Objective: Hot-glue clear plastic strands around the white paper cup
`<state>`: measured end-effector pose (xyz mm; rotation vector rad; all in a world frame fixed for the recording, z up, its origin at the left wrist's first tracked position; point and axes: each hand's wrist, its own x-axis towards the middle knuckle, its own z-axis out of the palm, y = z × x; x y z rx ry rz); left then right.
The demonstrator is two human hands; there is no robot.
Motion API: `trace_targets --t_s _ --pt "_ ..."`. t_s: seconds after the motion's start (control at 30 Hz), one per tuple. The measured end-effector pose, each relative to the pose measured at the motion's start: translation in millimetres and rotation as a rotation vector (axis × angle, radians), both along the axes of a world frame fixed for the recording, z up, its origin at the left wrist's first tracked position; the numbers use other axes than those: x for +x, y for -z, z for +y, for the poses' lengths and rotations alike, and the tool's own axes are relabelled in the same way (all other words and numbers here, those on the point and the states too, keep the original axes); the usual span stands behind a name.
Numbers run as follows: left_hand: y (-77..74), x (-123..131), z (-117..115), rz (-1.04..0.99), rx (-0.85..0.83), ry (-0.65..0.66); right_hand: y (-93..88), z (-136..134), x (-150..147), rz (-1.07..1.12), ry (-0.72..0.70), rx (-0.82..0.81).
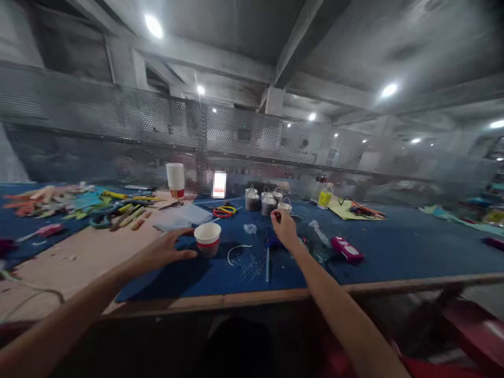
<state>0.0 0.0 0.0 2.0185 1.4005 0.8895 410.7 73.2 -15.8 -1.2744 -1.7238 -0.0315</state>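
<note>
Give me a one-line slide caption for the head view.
Left hand beside a white-and-red paper cup on the blue-covered workbench; right hand by small grey wire-handled pots.

No readable text, paper cup (207, 236) markings blurred, yellow bottle (325, 198) label illegible
</note>
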Motion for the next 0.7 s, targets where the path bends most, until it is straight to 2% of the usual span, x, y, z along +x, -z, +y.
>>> trace_targets --t_s 0.1,0.2,0.27,0.37,0.5,0.6,0.7 --pt "-26.5 -14.1 22.4 -0.093 -0.066 0.085 1.8 0.9 -2.6 -0.008 0.009 0.005" --pt "-44.7 -5.8 55.5 -0.188 0.058 -0.010 4.3 0.4 -5.5 -0.042 -0.012 0.003" --pt "-47.1 9.5 78.6 -0.181 0.170 -0.083 4.2 -2.5 -7.2 -0.080 -0.044 0.004" --pt "-34.4 30.0 100.2 -0.182 0.228 -0.144 -5.5 -8.9 -12.4 -0.164 -0.132 0.001" --pt "-6.5 36.5 102.0 -0.150 0.229 -0.222 -39.5 -1.0 -41.8 -0.348 -0.271 -0.063" --pt "4.7 32.6 98.6 -0.133 0.216 -0.226 -66.4 31.3 -87.7 -0.510 -0.282 -0.166" --pt "6.1 29.1 97.9 -0.124 0.214 -0.241 -77.5 77.1 -140.3 -0.685 -0.202 -0.298"
